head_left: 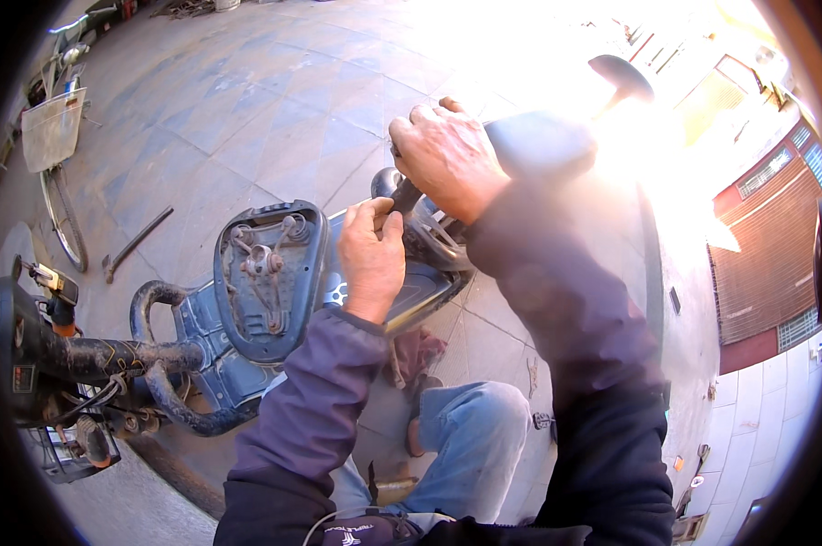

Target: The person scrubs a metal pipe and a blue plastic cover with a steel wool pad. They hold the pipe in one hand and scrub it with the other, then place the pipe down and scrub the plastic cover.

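Observation:
My left hand [370, 259] has its curled fingers and thumb on a short black cylindrical part [405, 196] on a dusty electric scooter. My right hand [447, 159] is closed over the upper end of that part, its fingertips largely hidden. Below the hands are a curved black bar [438, 241] and the blue-grey scooter deck [420, 291]. Left of my left hand lies a dark padded-shaped plate [270, 305] with rusty metal fittings on its upturned face. Beyond my right hand, a grey rounded piece [538, 146] is washed out by glare.
A bicycle with a white basket [51, 132] stands at left, a metal bar tool [138, 241] lies on the tiles. The scooter's tubular stem [120, 359] reaches lower left. A red cloth [420, 350] lies by my legs. A brown shutter [761, 273] is at right.

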{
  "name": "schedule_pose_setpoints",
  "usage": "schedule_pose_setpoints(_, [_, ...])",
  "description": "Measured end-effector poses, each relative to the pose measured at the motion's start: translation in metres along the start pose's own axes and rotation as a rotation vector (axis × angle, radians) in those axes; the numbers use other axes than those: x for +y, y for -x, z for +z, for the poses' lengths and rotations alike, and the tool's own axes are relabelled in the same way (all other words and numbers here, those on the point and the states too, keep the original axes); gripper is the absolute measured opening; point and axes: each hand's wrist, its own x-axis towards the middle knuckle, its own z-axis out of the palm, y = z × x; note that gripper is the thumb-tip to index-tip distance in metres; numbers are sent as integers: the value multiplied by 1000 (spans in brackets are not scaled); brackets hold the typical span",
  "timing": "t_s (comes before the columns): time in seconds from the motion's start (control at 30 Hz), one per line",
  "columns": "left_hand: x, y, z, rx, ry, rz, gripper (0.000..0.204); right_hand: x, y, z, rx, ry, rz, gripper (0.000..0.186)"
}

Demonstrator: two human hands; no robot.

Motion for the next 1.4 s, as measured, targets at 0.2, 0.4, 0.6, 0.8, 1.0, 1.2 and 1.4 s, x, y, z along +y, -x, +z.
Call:
schedule_pose_setpoints(0.2, [-1,3,3,-22,10,-12,19,9,0,7,-8,42,49,6])
schedule_pose_setpoints(0.4, [-4,0,0,-10,20,-13,19,-5,-32,-9,-357,25,325,4])
schedule_pose_setpoints(0.6, [-4,-2,0,-4,-10,2,20,-8,3,3,-13,2,32,11])
schedule_pose_setpoints(0.8, [-3,2,4,-18,6,-2,20,3,-2,9,-29,-24,113,3])
schedule_pose_setpoints(1.0, [-4,0,0,-10,17,-14,19,4,-15,13,-134,-18,186,10])
schedule_pose_setpoints(1.2, [-4,-1,0,16,-45,37,19,-16,6,-5,22,38,-23,12])
schedule_pose_setpoints(1.4, [1,2,4,-14,26,-20,19,0,-12,6,-100,31,140,11])
